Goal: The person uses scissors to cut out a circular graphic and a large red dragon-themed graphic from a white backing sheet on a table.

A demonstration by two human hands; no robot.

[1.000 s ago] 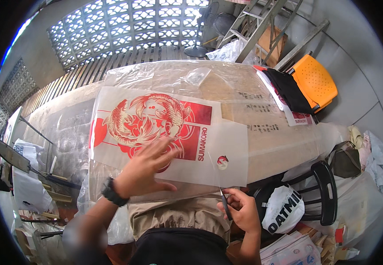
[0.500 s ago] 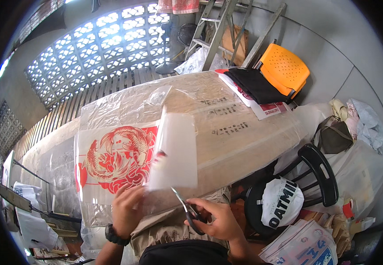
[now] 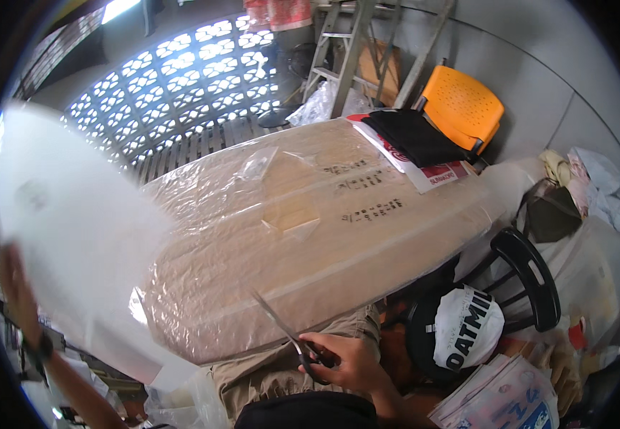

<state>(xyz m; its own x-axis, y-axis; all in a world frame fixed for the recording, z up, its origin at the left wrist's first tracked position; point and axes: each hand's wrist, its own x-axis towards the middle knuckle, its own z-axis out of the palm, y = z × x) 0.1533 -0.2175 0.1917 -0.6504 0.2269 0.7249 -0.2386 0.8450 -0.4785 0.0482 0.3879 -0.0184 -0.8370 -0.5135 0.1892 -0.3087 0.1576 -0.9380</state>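
Note:
At the far left my left hand [image 3: 22,297] is raised at the edge of a large white sheet [image 3: 74,207], closed on it as far as the blur lets me see. The sheet hangs tilted over the left end of the table, its pale side toward me; its fingertip contact is smeared. In front of my lap my right hand [image 3: 349,361] grips a pair of scissors [image 3: 281,323], fingers in the dark handles. The blades are together and point up and left over the table's near edge, touching no sheet.
The table [image 3: 253,264] is wrapped in clear plastic, with dark handwriting on it. Black folded cloth [image 3: 414,136] lies at its far right end by an orange chair [image 3: 460,107]. A black chair [image 3: 532,286] bears a white printed bag [image 3: 467,325]. Printed packages [image 3: 499,397] lie lower right.
My left hand has swung up and left, carrying off the red fish-printed sheet, which now shows a white side. The right hand keeps the scissors near the same place.

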